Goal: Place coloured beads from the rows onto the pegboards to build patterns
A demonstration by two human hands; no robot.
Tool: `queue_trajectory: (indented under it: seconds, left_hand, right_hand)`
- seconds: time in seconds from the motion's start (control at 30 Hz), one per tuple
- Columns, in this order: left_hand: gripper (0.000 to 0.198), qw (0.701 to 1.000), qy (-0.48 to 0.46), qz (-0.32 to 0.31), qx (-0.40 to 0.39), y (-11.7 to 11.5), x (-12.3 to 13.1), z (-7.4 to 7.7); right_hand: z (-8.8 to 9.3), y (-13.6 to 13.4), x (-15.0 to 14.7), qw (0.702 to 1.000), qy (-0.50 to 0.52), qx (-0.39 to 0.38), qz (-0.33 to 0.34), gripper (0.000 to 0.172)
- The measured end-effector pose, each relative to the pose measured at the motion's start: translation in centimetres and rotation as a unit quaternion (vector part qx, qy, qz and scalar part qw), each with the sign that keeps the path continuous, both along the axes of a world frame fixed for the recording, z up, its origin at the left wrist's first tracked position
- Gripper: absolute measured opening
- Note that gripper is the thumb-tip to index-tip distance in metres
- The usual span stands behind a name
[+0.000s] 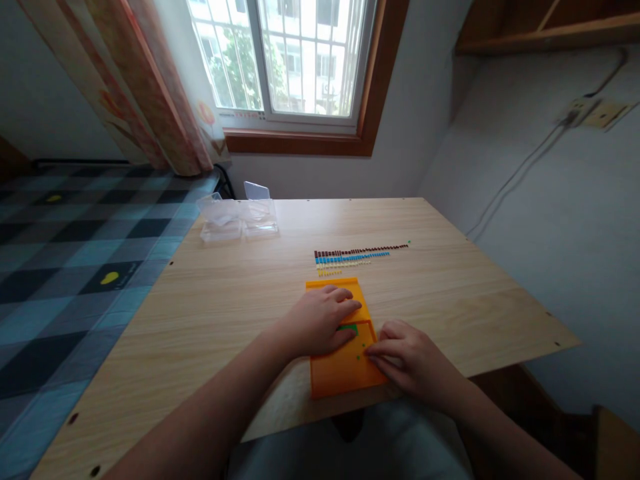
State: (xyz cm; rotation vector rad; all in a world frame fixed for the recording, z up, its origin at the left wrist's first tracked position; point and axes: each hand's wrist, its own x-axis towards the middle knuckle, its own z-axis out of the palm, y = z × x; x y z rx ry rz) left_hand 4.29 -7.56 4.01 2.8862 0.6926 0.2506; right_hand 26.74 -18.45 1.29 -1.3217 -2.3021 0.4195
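L hand (326,321) wide on 1 orange case (333,379); R hand (411,359) narrow, hold unclear; 4 pc rows (330,260).

Head view, single: head-worn, looking from above the near edge of the table (240,300), facing forward and down, left hand (325,319) and right hand (407,353) close in front, window (305,67) farther off at top.
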Motion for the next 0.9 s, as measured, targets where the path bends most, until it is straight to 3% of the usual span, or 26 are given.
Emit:
queue_trajectory:
  seconds: [0.2,0.57,0.9]
  left_hand:
    - [0.047,0.999,-0.001,-0.024,-0.042,-0.8,0.3,-0.2]
    - [0.027,0.999,-0.043,0.014,0.001,1.7,-0.8,-0.9]
    - [0.026,0.999,-0.028,0.017,-0.001,1.6,-0.7,-0.7]
  right_hand:
    - [-0.2,0.2,-0.1,0.999,-0.034,0.018,-0.032,0.019]
    - [-0.4,0.7,-1.1,0.997,-0.056,0.031,-0.049,0.021]
    - [-1.5,1.1,-1.3,0.997,-0.022,0.019,-0.07,0.023]
